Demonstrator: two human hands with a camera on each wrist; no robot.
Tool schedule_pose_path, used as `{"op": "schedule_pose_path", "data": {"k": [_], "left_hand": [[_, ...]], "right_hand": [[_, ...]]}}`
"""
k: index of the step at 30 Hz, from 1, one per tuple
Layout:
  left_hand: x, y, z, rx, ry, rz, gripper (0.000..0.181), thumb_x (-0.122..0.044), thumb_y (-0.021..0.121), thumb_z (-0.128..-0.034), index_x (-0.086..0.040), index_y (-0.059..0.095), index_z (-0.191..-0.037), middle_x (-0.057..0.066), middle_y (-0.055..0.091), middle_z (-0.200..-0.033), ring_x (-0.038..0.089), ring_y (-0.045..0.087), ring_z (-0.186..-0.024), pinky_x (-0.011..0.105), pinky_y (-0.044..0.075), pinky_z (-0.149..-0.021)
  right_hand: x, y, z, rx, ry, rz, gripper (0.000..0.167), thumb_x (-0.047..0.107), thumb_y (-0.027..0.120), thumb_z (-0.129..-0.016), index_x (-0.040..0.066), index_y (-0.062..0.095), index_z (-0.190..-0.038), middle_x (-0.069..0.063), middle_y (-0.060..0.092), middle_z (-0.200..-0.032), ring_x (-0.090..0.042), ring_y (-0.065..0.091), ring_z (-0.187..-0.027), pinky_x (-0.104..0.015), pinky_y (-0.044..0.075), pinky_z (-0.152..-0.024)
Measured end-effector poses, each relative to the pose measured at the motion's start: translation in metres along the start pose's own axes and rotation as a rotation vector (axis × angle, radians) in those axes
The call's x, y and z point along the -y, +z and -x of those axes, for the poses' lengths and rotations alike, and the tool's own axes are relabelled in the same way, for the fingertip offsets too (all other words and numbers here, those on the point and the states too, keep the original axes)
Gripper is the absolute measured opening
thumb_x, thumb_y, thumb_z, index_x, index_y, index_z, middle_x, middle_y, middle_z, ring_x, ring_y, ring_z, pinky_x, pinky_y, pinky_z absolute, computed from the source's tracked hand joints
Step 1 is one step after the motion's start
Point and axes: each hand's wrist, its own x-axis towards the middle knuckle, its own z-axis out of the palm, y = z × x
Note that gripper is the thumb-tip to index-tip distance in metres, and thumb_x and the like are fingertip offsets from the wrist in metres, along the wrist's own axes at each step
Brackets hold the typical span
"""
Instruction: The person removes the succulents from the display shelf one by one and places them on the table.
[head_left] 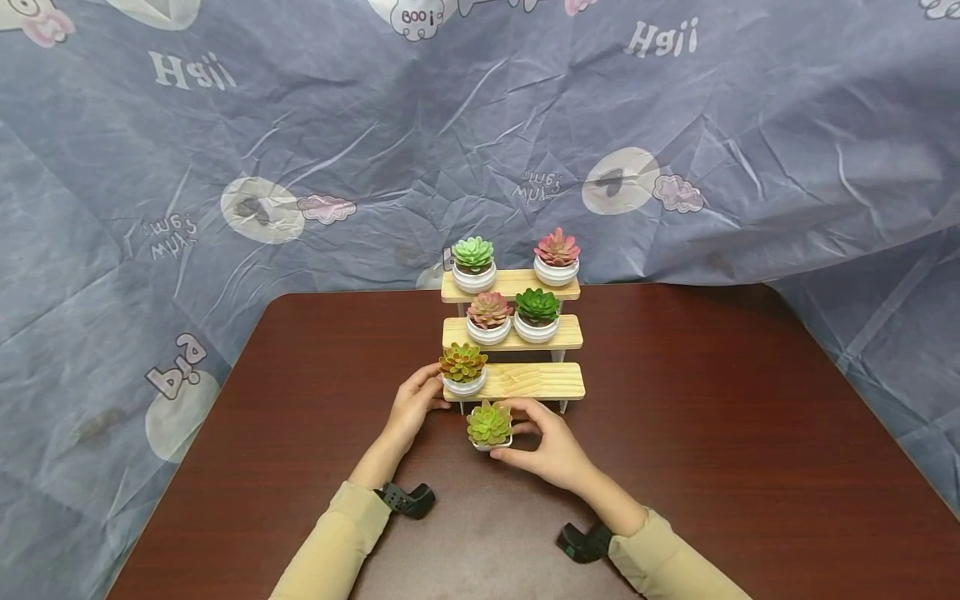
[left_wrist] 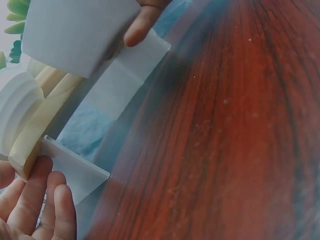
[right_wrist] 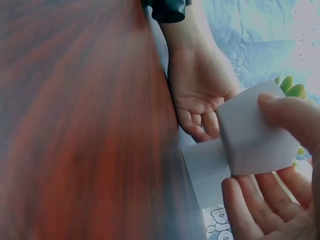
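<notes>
My right hand (head_left: 553, 450) grips a square white pot (right_wrist: 257, 135) with a yellow-green succulent (head_left: 489, 423), thumb on one side and fingers on the other. The pot is held just in front of the lowest step of a three-step wooden stand (head_left: 536, 382). My left hand (head_left: 411, 408) holds the left end of that step; in the left wrist view its fingers (left_wrist: 37, 182) lie against the board's corner (left_wrist: 31, 150). Right by it, on the step's left end, stands an orange-green succulent (head_left: 462, 363) in a round white pot (head_left: 465, 385).
On the middle step, a pink succulent (head_left: 489, 310) and a dark green one (head_left: 537, 307) stand side by side. The top step bears a light green succulent (head_left: 473, 255) and a red-pink one (head_left: 557, 248). A grey-blue printed cloth (head_left: 420, 167) hangs behind the brown table (head_left: 712, 417).
</notes>
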Motion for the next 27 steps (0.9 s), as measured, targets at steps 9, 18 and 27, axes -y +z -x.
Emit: {"op": "schedule_pose_path", "data": {"k": [9,18,27], "left_hand": [[-0.001,0.000,0.001,0.005,0.009,0.002,0.032,-0.006,0.044,-0.0990,0.004,0.051,-0.129,0.011,0.062,-0.104,0.013,0.062,-0.082,0.047,0.052,-0.077],[-0.001,-0.001,0.001,0.012,0.008,-0.005,0.032,-0.006,0.044,-0.0993,0.003,0.051,-0.129,0.013,0.061,-0.107,0.013,0.062,-0.083,0.047,0.052,-0.078],[0.000,-0.001,0.001,0.015,0.006,-0.008,0.033,-0.007,0.044,-0.0993,0.003,0.051,-0.130,0.012,0.062,-0.105,0.013,0.061,-0.083,0.047,0.052,-0.078]], "right_hand": [[0.000,0.005,0.001,0.045,0.089,0.020,0.055,-0.001,0.081,-0.070,-0.004,0.053,-0.118,-0.019,0.058,-0.110,-0.035,0.063,-0.090,-0.047,0.052,-0.079],[-0.008,0.007,0.002,0.073,0.126,0.040,0.056,0.001,0.081,-0.070,-0.003,0.053,-0.118,-0.015,0.057,-0.114,-0.032,0.062,-0.093,-0.045,0.052,-0.081],[-0.042,0.010,0.007,0.090,0.165,0.083,0.057,0.016,0.084,-0.070,0.012,0.052,-0.116,-0.004,0.056,-0.114,-0.020,0.063,-0.094,-0.029,0.053,-0.081]]}}
